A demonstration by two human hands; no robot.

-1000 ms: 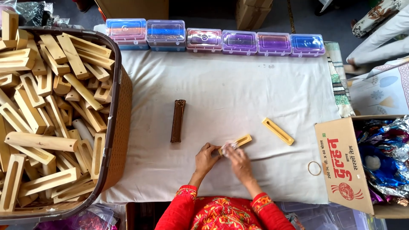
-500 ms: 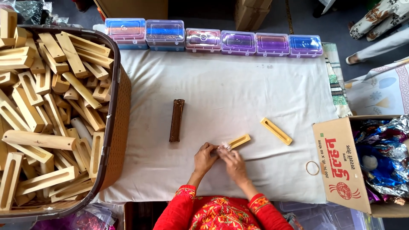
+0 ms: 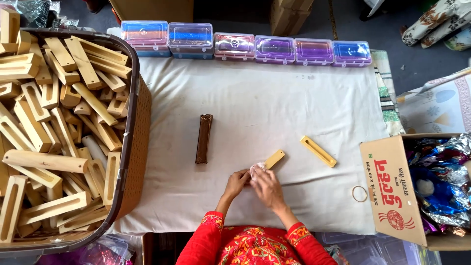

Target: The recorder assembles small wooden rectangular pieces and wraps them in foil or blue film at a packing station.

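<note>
My left hand (image 3: 237,182) and my right hand (image 3: 265,186) meet near the table's front edge, fingers pinched together on a small pale pink piece (image 3: 256,169). That piece sits at the near end of a short light wooden stick (image 3: 274,159), which lies on the white cloth (image 3: 274,103). A slotted light wooden block (image 3: 318,151) lies to the right of the hands. A dark brown long case (image 3: 203,139) lies to the left of them.
A brown basket (image 3: 131,147) at the left is heaped with several slotted wooden blocks. Several clear coloured plastic boxes (image 3: 245,46) line the far edge. An open cardboard carton (image 3: 395,191) of shiny foil stands at the right, with a rubber band (image 3: 359,194) beside it.
Both hands have stayed at the stick's near end, with only small finger shifts on the pink piece. The view has drifted slightly.
</note>
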